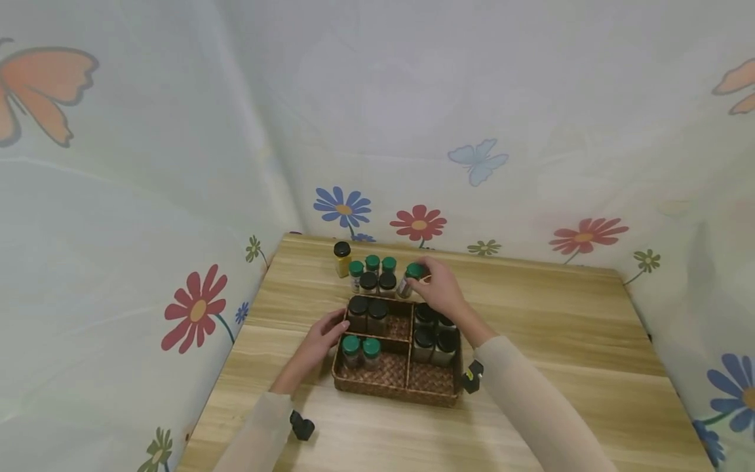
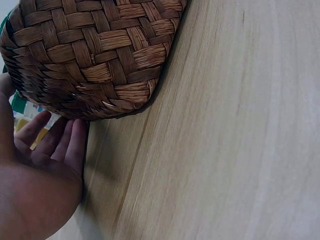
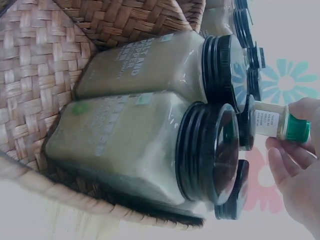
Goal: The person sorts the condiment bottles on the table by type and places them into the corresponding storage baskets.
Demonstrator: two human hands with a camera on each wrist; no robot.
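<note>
My right hand (image 1: 439, 287) pinches a small green-capped spice jar (image 3: 274, 120) by its cap end, just behind the woven basket (image 1: 396, 392). My left hand (image 1: 321, 335) touches the basket's left side near the back corner. Its fingers lie fairly straight against the wicker wall (image 2: 95, 55) in the left wrist view, with the thumb up near the rim. Two black-lidded jars (image 1: 367, 314) stand in the back left compartment. Two green-capped jars (image 1: 361, 354) occupy the front left one. Several larger black-lidded jars (image 3: 135, 145) fill part of the right compartment.
Behind the basket stand more green-capped jars (image 1: 372, 262), black-lidded jars (image 1: 377, 283) and a yellow jar with a black lid (image 1: 342, 259). All of it is on a wooden table (image 1: 548, 328). A flower-printed curtain (image 1: 531, 164) hangs beyond the table's back edge.
</note>
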